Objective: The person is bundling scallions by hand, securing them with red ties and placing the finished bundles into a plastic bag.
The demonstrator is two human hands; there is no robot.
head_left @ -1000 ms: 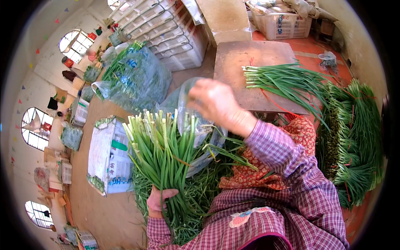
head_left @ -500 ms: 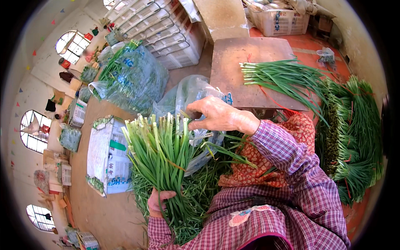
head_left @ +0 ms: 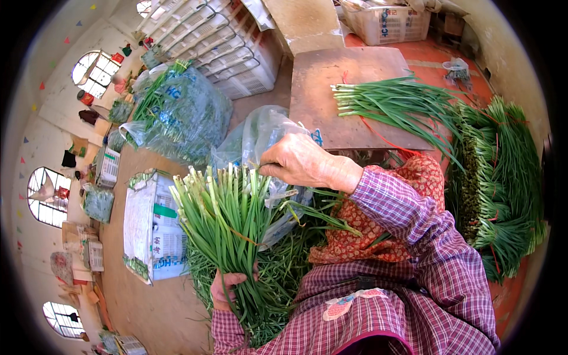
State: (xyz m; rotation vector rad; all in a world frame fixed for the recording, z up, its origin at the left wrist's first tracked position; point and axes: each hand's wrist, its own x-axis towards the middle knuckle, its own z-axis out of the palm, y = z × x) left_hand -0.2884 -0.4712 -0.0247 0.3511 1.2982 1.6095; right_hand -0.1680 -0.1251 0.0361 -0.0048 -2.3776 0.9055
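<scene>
My left hand [head_left: 228, 284] is closed around the lower leaves of a bunch of long green chive-like stalks [head_left: 216, 213], their pale cut ends upward. My right hand [head_left: 296, 160] is at the top right of that bunch, fingers pinched on the stem ends, though exactly what is between them is hidden. Behind it lies a clear plastic bag [head_left: 248, 136], and a heap of loose greens [head_left: 275, 266] lies under the bunch. A patterned red cloth [head_left: 331, 248] covers something on the right, beside my plaid sleeve.
A wooden board [head_left: 319, 130] holds another bunch [head_left: 378, 94]. Tied bundles [head_left: 503, 165] stack at the right. To the left are a stuffed bag [head_left: 189, 118] and a white box [head_left: 139, 225]; behind are stacked white crates [head_left: 242, 77] and a filled basket [head_left: 387, 29].
My right hand has come down to the stem tops, and its fingers have closed from a looser spread. My left hand keeps the bunch. The surroundings appear slightly shifted as the view moved.
</scene>
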